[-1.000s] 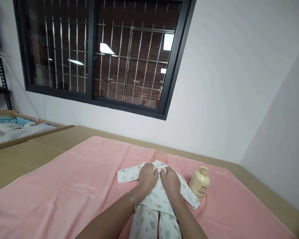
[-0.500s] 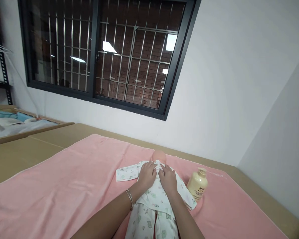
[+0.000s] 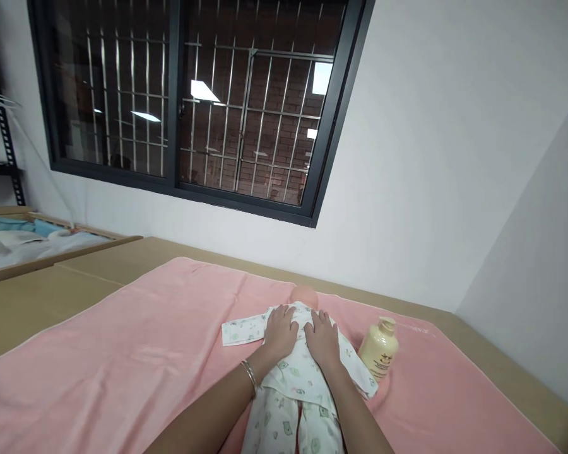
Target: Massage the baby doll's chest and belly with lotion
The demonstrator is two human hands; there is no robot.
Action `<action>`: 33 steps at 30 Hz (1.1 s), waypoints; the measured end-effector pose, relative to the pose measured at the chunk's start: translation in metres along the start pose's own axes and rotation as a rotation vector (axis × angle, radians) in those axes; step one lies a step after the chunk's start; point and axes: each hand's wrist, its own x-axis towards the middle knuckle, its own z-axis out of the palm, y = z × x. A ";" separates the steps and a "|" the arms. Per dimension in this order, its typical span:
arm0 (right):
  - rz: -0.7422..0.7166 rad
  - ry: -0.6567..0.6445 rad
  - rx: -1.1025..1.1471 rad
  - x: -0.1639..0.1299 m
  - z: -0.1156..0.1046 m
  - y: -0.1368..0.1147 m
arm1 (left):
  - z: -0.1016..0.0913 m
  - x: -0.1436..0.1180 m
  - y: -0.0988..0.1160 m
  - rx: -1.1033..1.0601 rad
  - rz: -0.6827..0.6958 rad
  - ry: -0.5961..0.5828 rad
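A baby doll (image 3: 304, 295) lies stretched out on a pink blanket (image 3: 137, 340), its head away from me. It wears a white printed top (image 3: 297, 372) and matching trousers (image 3: 274, 416). My left hand (image 3: 281, 331) rests flat on the upper left of the top, fingers extended. On the upper right lies my right hand (image 3: 322, 337), also flat with its fingers spread. Cloth shows between the two thumbs. The doll's sleeves reach out to both sides. I cannot tell whether the doll lies face up or face down.
A cream pump bottle (image 3: 379, 348) stands on the blanket beside the right sleeve. Beneath the blanket is a tan surface (image 3: 89, 271) against a white wall (image 3: 407, 189). A barred window (image 3: 246, 126) is above. At the left are a wooden-edged bin (image 3: 38, 243) with cloths and a black shelf (image 3: 7, 135).
Both hands stay on the doll's top and have shifted only slightly; the cloth near the collar looks less bunched. The camera view has moved a little.
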 end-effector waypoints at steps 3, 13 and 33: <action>-0.079 -0.011 0.022 -0.002 -0.001 0.001 | -0.002 0.001 0.000 -0.042 0.074 -0.019; 0.090 0.151 0.063 -0.012 -0.004 -0.001 | -0.004 -0.003 0.005 -0.002 -0.119 0.045; -0.008 0.203 -0.006 -0.012 0.000 0.003 | -0.016 -0.008 0.015 0.045 -0.041 0.017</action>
